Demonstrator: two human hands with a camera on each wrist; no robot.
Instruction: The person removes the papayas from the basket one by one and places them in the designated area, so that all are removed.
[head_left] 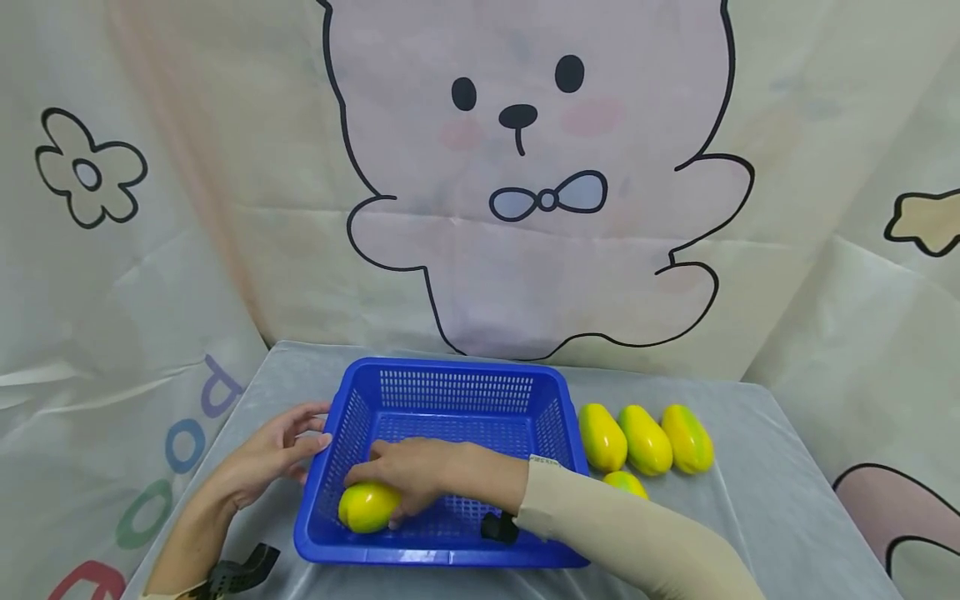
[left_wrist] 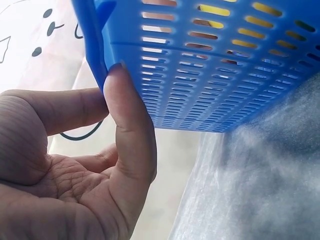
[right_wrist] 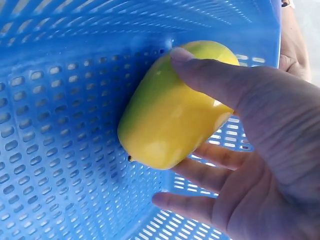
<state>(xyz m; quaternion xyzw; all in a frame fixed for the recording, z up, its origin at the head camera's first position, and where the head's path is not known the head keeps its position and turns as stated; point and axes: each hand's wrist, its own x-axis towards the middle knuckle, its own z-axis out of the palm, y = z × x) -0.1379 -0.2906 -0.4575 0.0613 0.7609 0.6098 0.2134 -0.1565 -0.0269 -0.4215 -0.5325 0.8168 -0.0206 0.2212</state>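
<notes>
A pale sheet printed with a big cartoon bear hangs behind a worktop (head_left: 750, 467) draped in grey-white cloth. On it sits a blue slotted basket (head_left: 450, 392). The right hand (head_left: 416, 475) reaches across into the basket's near left corner, thumb and fingers curled round a yellow mango (head_left: 366, 507) that lies on the basket floor against the left wall; the wrist view shows the thumb over its top and the fingers beneath. The left hand (head_left: 273, 454) is outside the basket, fingers straight and relaxed, with a fingertip touching the left rim and gripping nothing.

To handle the fruit well here, I would judge that the smooth, glossy skin wants an even wrap of the fingers and no pinch, with the left hand steadying the light basket so it does not slide on the cloth.

Just right of the basket lie three more mangoes (head_left: 645, 440) in a row, well apart from both hands, and a fourth (head_left: 626, 483) partly hidden behind the right sleeve (head_left: 600, 517). The basket wall and that forearm stand between the hand and them.
</notes>
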